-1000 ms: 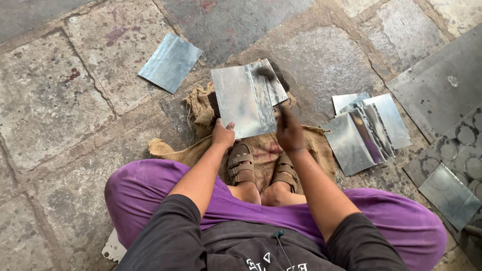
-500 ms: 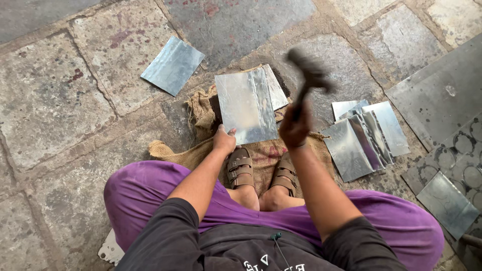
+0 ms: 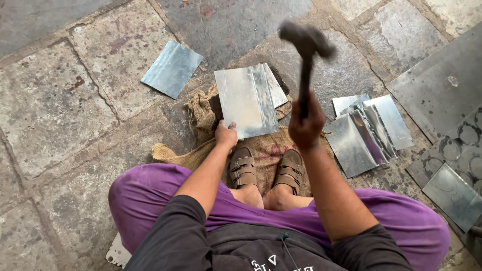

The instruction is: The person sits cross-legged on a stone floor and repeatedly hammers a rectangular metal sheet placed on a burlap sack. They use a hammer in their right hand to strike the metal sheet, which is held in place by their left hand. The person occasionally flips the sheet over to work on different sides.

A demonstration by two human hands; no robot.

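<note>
I sit on a stone floor with a shiny metal sheet (image 3: pixel 246 100) lying in front of my feet on a piece of burlap (image 3: pixel 201 118). My left hand (image 3: pixel 225 134) pinches the sheet's near left corner and holds it down. My right hand (image 3: pixel 307 123) grips the handle of a dark hammer (image 3: pixel 306 42), raised high above the sheet's right side, head up. A fold or seam runs along the right part of the sheet.
One loose metal sheet (image 3: pixel 171 68) lies at the upper left. A pile of several sheets (image 3: pixel 366 131) lies right of my feet. Large dark sheets with round cut-outs (image 3: pixel 452 135) fill the right edge. My sandalled feet (image 3: pixel 266 168) rest on the burlap.
The hammer was down on the sheet's far right corner a second ago; my right hand has since swung it up high. My left hand keeps holding the sheet's near corner.
</note>
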